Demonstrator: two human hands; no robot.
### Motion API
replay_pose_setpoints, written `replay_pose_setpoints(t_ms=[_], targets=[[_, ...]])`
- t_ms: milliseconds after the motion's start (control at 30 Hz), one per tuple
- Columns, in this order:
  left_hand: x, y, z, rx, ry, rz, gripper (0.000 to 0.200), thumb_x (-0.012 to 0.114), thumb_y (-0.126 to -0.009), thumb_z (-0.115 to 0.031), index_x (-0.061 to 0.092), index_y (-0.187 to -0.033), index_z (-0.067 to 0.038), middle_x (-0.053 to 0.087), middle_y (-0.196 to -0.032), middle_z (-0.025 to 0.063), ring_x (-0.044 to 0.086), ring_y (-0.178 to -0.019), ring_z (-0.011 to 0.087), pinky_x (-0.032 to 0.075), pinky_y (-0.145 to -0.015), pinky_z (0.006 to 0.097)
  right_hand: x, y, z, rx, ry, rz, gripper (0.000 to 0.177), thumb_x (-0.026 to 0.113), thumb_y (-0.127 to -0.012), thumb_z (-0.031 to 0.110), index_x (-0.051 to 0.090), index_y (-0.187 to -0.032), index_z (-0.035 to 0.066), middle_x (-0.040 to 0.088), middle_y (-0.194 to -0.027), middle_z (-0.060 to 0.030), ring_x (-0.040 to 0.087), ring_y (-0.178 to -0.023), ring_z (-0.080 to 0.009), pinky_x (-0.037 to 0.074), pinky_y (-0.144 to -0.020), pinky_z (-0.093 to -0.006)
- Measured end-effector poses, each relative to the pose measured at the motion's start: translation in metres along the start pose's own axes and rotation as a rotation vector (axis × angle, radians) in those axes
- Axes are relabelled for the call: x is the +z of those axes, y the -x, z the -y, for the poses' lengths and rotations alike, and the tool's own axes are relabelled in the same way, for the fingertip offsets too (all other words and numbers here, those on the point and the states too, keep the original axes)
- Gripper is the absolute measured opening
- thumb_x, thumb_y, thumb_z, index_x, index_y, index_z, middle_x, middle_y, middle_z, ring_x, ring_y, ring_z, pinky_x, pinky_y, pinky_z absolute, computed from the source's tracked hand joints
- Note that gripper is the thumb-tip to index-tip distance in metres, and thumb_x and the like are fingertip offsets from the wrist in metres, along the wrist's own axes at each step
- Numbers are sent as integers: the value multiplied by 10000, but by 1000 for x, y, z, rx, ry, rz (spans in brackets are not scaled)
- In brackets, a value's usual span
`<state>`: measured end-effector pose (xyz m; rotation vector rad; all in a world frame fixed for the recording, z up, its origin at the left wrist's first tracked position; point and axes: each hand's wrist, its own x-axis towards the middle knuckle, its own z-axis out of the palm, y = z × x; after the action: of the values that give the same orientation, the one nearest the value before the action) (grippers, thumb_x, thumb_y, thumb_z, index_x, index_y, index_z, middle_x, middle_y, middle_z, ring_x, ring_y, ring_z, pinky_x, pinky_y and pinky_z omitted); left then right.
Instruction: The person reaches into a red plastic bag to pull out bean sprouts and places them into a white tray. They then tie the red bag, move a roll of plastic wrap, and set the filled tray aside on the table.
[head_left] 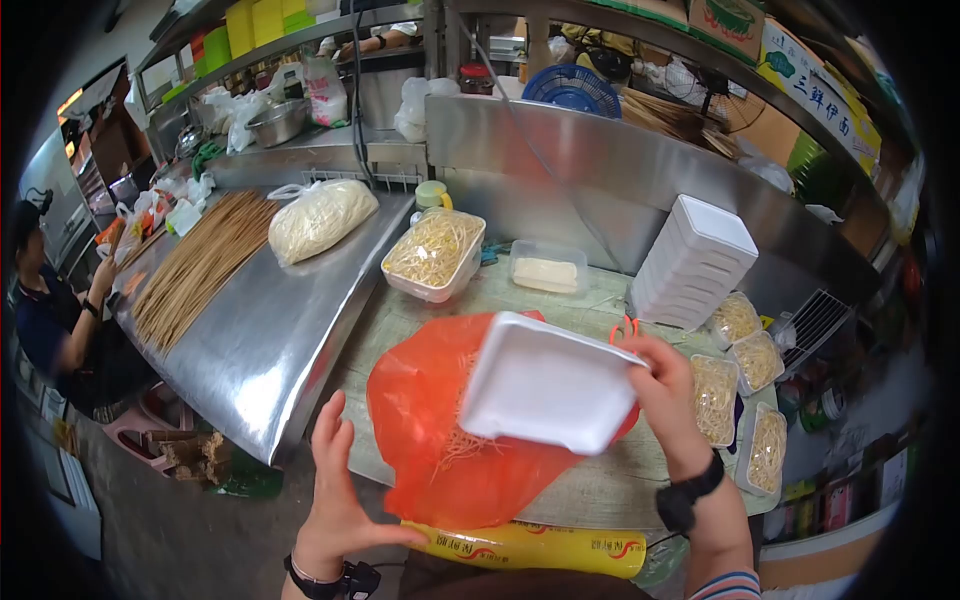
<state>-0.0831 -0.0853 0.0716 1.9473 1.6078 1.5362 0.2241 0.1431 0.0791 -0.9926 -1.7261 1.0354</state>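
My right hand (662, 395) grips a white foam tray (550, 385) by its right edge, tilted so that its hollow side shows. Under the tray lies an orange-red plastic bag (420, 400), spread on the table, with thin pale strands like sprouts or noodles (465, 447) in it. The tray hides part of them. My left hand (340, 490) is at the bag's lower left, thumb and fingers spread, holding nothing. A yellow roll of cling film (530, 548) lies along the front edge of the table, just right of my left hand.
A stack of white trays (692, 265) stands at the back right, near several wrapped packs of strands (714, 400). Behind the bag are a filled container (437, 250) and a tub with a pale block (548, 272). Skewers (205, 262) lie left, where a person (65, 310) sits.
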Motion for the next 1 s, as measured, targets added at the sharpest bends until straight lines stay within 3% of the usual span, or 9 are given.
replay_pose_setpoints(t_ms=[167,300,367,433,500,700,833,933,1000], targets=[[25,-22,25,25,-434,266,1317,906,-475,-556,219,-1501,-97,124,-1545,313,183,-1424,498,220,-1125,596,-79,62,-14,229,-414,-335,271,568,-820,18,613,-1085,-16,601,-770,31,450,-544,2,319,-460,-158],[76,-85,10,215,-536,540,1296,922,-467,-478,231,-1527,-196,104,-1555,308,138,-1434,511,198,-1142,596,-117,107,-56,273,-365,-482,267,567,-826,25,599,-1086,-22,596,-767,31,443,-544,7,304,-455,-145],[117,-108,4,315,-490,700,1241,929,-470,-403,280,-1511,-211,117,-1551,306,233,-1402,513,285,-1117,578,-119,128,-74,323,-258,-529,242,567,-825,22,605,-1061,-16,592,-759,28,438,-529,-1,313,-449,-153],[165,-112,18,338,-389,883,1170,918,-505,-366,311,-1492,-202,169,-1529,288,428,-1278,493,452,-1003,515,-116,145,-93,322,-259,-543,236,570,-825,19,614,-1054,-17,601,-764,20,433,-516,-9,315,-450,-155],[205,-106,38,369,-458,1118,1091,892,-567,-320,311,-1481,-187,406,-1405,237,572,-1114,412,540,-847,457,-101,152,-96,387,-278,-535,236,571,-800,14,626,-1029,2,605,-752,28,418,-490,-7,301,-427,-158],[205,-100,37,133,-565,1303,510,738,-752,-138,573,-1233,-106,649,-1016,158,617,-1028,334,526,-771,462,-94,171,-104,531,-371,-448,258,568,-812,7,629,-1062,-13,619,-747,13,453,-528,-10,322,-455,-155],[131,-124,43,86,-108,388,218,573,-918,-103,593,-1123,-31,624,-1020,130,595,-1042,315,476,-910,385,-96,168,-103,561,-420,-376,255,571,-831,14,628,-1078,-15,624,-750,6,470,-547,-18,349,-481,-160],[74,-148,26,-467,504,-89,245,490,-1021,-239,564,-1172,-60,612,-1106,48,599,-1004,139,478,-876,282,-92,156,-120,573,-378,-122,274,574,-865,49,625,-1125,-21,641,-769,-18,522,-597,-51,407,-528,-186],[37,-156,47,-356,673,-201,315,516,-1006,-298,533,-1219,-66,623,-1113,70,631,-954,162,518,-854,315,-81,138,-114,562,-335,-27,273,571,-866,47,631,-1126,-11,646,-769,-24,537,-607,-56,421,-536,-195]])
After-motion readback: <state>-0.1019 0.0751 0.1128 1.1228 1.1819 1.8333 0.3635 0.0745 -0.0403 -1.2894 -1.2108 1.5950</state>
